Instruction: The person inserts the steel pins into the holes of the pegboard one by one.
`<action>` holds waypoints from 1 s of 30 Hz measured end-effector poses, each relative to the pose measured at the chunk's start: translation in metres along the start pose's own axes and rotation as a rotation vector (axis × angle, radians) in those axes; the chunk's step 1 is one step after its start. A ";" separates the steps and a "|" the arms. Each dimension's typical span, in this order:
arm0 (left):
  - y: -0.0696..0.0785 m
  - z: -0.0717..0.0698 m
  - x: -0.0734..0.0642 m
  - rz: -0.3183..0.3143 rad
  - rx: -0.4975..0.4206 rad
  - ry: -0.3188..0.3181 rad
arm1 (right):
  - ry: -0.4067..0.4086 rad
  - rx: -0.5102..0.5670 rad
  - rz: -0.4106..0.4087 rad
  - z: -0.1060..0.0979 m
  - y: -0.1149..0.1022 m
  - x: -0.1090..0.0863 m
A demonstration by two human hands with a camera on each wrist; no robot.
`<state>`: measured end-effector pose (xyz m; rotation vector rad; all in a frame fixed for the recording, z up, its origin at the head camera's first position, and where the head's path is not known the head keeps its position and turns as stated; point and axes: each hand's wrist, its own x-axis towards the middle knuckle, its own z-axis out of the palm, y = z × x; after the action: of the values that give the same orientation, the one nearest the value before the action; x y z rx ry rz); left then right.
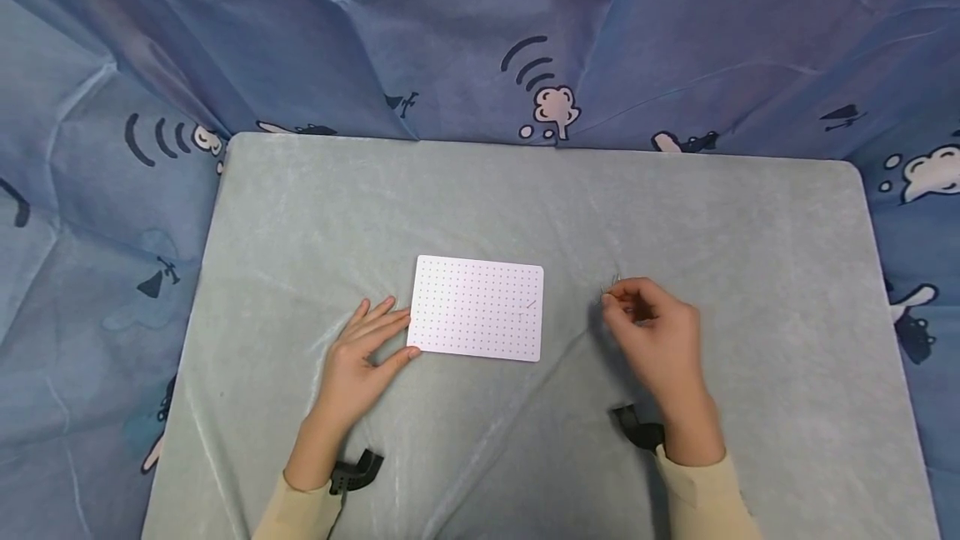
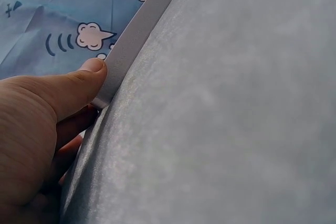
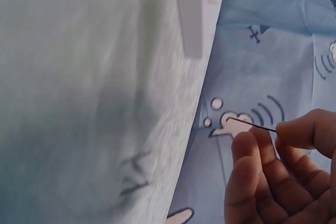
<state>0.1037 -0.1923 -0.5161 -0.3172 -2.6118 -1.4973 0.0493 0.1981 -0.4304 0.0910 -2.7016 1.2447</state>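
A white board with rows of small holes lies flat on the grey cloth. On its right part sits a short thin pin. My left hand rests at the board's left side, fingers extended, index fingertip touching the left edge and thumb at the near left corner. In the left wrist view, the thumb lies against the board's edge. To the right of the board, my right hand pinches a thin metal pin between thumb and fingertips. Small pin-like pieces, blurred, lie on the cloth near it.
The table is covered with grey plush cloth with a few creases. Blue patterned fabric hangs behind and beside it. Black wrist straps sit at both sleeves.
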 end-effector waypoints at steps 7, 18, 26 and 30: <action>-0.001 -0.001 0.000 -0.001 0.003 0.003 | -0.026 0.087 -0.104 0.012 -0.016 -0.005; -0.002 0.000 0.001 0.000 0.001 -0.002 | -0.116 0.136 -0.189 0.035 -0.033 -0.017; -0.001 0.000 0.000 0.002 0.010 -0.003 | -0.171 0.149 -0.228 0.054 -0.034 -0.028; -0.001 0.000 0.000 0.003 0.015 -0.003 | -0.173 0.141 -0.266 0.064 -0.033 -0.031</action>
<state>0.1033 -0.1932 -0.5172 -0.3220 -2.6226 -1.4775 0.0758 0.1277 -0.4525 0.5802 -2.6239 1.3967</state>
